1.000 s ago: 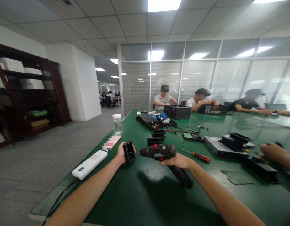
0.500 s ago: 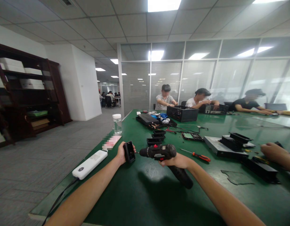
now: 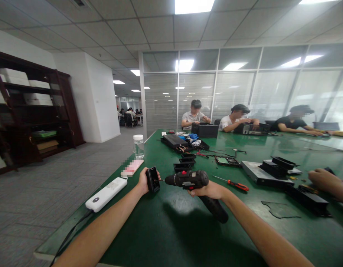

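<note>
My left hand (image 3: 144, 181) grips a small black box-shaped housing (image 3: 153, 179), tilted with its open side facing right, a little above the green table (image 3: 127, 237). My right hand (image 3: 209, 190) is wrapped around the handle of a black cordless drill (image 3: 186, 179) with red details. The drill points left, and its thin bit reaches into or against the housing; whether it sits on a screw is too small to tell. Just beyond lie several similar black housings (image 3: 182, 167). An orange-handled screwdriver (image 3: 238, 185) rests on the table to the right of the drill.
A white power bank (image 3: 106, 194) with a cable and a water bottle (image 3: 138, 146) stand along the left edge. Metal and black casings (image 3: 263, 174) lie at right, near another person's hand (image 3: 324, 180). Co-workers sit across the table behind computer cases (image 3: 205, 130).
Across the table, a co-worker's black case has shifted back and to the left, and that person's arms have moved. My hands, the drill and the housing look practically unmoved.
</note>
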The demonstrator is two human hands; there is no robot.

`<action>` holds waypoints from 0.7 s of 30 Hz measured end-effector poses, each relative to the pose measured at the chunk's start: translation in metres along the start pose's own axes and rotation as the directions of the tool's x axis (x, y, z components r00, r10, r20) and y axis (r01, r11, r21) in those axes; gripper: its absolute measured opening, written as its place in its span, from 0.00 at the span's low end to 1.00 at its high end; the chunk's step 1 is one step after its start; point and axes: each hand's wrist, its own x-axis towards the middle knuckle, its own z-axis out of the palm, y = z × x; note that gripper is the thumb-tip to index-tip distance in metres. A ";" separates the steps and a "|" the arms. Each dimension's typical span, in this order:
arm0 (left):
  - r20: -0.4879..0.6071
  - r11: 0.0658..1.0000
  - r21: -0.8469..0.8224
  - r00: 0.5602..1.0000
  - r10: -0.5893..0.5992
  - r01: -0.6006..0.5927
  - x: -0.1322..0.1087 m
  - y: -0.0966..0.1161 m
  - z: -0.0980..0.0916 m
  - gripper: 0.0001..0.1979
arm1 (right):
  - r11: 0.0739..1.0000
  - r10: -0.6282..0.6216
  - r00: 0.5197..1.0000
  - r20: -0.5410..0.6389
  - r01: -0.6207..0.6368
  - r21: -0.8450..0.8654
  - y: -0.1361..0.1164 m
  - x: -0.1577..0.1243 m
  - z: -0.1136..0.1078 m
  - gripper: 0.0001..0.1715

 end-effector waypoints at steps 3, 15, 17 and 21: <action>-0.014 1.000 -0.002 1.000 -0.002 0.002 -0.002 0.001 0.004 0.19 | 1.000 0.000 1.000 0.001 0.000 0.003 0.000 0.000 0.000 0.15; -0.008 1.000 0.015 1.000 0.019 -0.018 -0.001 0.000 0.003 0.18 | 1.000 -0.020 1.000 0.012 0.020 -0.006 0.002 0.000 -0.001 0.14; -0.007 1.000 0.013 1.000 0.017 -0.017 -0.001 0.000 0.003 0.18 | 1.000 -0.023 1.000 0.012 0.023 -0.006 0.001 0.000 -0.001 0.14; -0.016 1.000 0.005 1.000 0.014 -0.014 -0.001 0.000 0.003 0.18 | 1.000 -0.022 1.000 0.020 0.022 0.001 -0.001 0.000 -0.001 0.14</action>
